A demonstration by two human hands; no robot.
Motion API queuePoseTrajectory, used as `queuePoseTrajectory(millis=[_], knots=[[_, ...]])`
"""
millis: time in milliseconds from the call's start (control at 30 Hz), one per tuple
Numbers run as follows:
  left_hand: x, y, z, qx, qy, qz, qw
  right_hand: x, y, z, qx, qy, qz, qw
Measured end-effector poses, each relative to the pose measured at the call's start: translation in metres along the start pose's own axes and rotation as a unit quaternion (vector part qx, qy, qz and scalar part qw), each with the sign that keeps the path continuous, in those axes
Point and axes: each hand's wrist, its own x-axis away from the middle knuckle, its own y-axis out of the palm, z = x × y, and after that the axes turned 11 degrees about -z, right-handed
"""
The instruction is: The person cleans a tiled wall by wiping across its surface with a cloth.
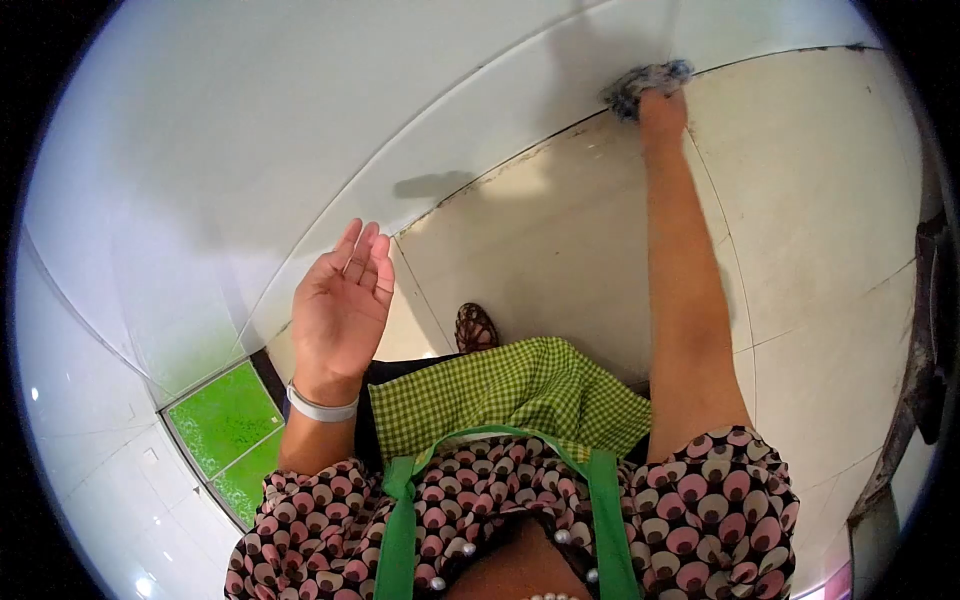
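Note:
A crumpled grey-blue cloth (650,84) is in my right hand (663,112), at the end of my outstretched arm. The cloth lies against the seam where the white wall (420,130) meets the tiled floor (550,260); dark grime marks parts of that seam. My left hand (345,300) is raised on the left, palm up with its fingers stretched out and nothing in it. A white band (322,406) circles my left wrist.
My sandalled foot (476,328) rests on the floor below the wall. A green checked apron (510,395) covers my lap. Green panels (225,418) with a dark edge are at the lower left. A dark, uneven edge (905,400) runs down the right side.

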Motion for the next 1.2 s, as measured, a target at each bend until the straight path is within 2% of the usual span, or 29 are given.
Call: queuePoseTrajectory(millis=[67,133,200,267,300,367,400,467,500,567,600,633,667,700,733,767,800,833,867,933,967,1000,1033,1067,1100,1133,1200], knots=[[0.001,0.016,0.002,0.001,0.014,-0.013,1.0,0.013,0.016,0.015,-0.009,-0.083,-0.007,0.996],[-0.005,0.032,-0.002,-0.007,0.006,-0.012,1.0,0.029,0.04,0.014,-0.036,0.144,-0.063,0.987],[-0.012,0.047,-0.01,-0.016,-0.002,-0.01,1.0,0.052,0.073,0.028,-0.032,0.207,-0.163,0.964],[-0.019,0.058,-0.021,-0.003,-0.021,-0.025,0.999,0.084,0.111,0.043,-0.047,0.282,-0.291,0.913],[-0.023,0.064,-0.025,-0.005,-0.025,-0.028,0.999,0.104,0.151,0.071,-0.098,0.168,-0.316,0.928],[-0.03,0.073,-0.032,0.009,-0.018,-0.021,1.0,0.134,0.149,0.035,-0.233,0.32,-0.33,0.857],[-0.034,0.076,-0.033,0.007,-0.021,-0.024,0.999,0.134,0.135,0.021,-0.234,0.32,-0.326,0.858],[-0.041,0.077,-0.033,-0.025,-0.004,0.002,1.0,0.132,0.112,0.002,-0.352,0.413,-0.256,0.8],[-0.036,0.073,-0.03,-0.023,0.003,0.006,1.0,0.129,0.115,0.016,-0.331,0.4,-0.27,0.811],[-0.025,0.057,-0.02,-0.008,0.017,0.005,1.0,0.119,0.103,0.012,-0.37,0.424,-0.166,0.81],[-0.02,0.046,-0.019,-0.006,0.024,0.008,1.0,0.1,0.095,0.031,-0.053,0.228,-0.28,0.931],[-0.014,0.033,-0.021,0.0,0.001,-0.023,1.0,0.083,0.085,0.053,0.271,-0.01,-0.345,0.899],[-0.007,0.023,-0.024,0.007,-0.022,-0.055,0.998,0.086,0.057,0.018,0.393,-0.155,-0.258,0.869],[0.0,0.015,-0.029,-0.016,-0.106,-0.042,0.993,0.07,0.047,-0.001,0.479,-0.115,-0.269,0.827],[0.006,0.011,-0.033,-0.038,-0.189,-0.028,0.981,0.058,0.038,0.003,0.502,-0.163,-0.181,0.83],[0.011,0.01,-0.033,-0.036,-0.182,-0.024,0.982,0.049,0.037,-0.003,0.151,-0.036,-0.156,0.975],[0.017,0.012,-0.031,-0.06,-0.198,-0.008,0.978,0.043,0.043,0.0,-0.037,0.035,-0.154,0.987],[0.022,0.012,-0.026,-0.083,-0.214,0.009,0.973,0.036,0.049,0.004,-0.224,0.101,-0.117,0.962],[0.025,0.01,-0.02,-0.08,-0.207,0.013,0.975,0.033,0.064,0.026,-0.119,0.021,-0.111,0.987],[0.025,0.006,-0.012,-0.11,-0.12,-0.04,0.986,0.048,0.08,0.02,-0.01,-0.059,-0.097,0.993],[0.026,0.005,-0.01,-0.109,-0.119,-0.039,0.986,0.075,0.088,-0.015,-0.195,0.062,-0.117,0.972],[0.026,0.006,-0.01,-0.115,-0.104,-0.065,0.986,0.098,0.093,-0.037,-0.371,0.18,-0.13,0.902],[0.026,0.007,-0.011,-0.121,-0.088,-0.091,0.985,0.112,0.095,-0.031,0.014,-0.012,-0.221,0.975],[0.026,0.011,-0.012,-0.12,-0.087,-0.09,0.985,0.122,0.102,-0.02,0.395,-0.203,-0.269,0.855],[0.025,0.015,-0.014,-0.106,-0.129,-0.099,0.981,0.128,0.124,-0.015,0.097,0.037,-0.322,0.941],[0.025,0.022,-0.016,-0.092,-0.171,-0.108,0.975,0.137,0.151,-0.011,-0.216,0.272,-0.324,0.88],[0.017,0.042,-0.021,-0.085,-0.192,-0.1,0.973,0.151,0.182,0.011,-0.463,0.275,-0.356,0.764]])
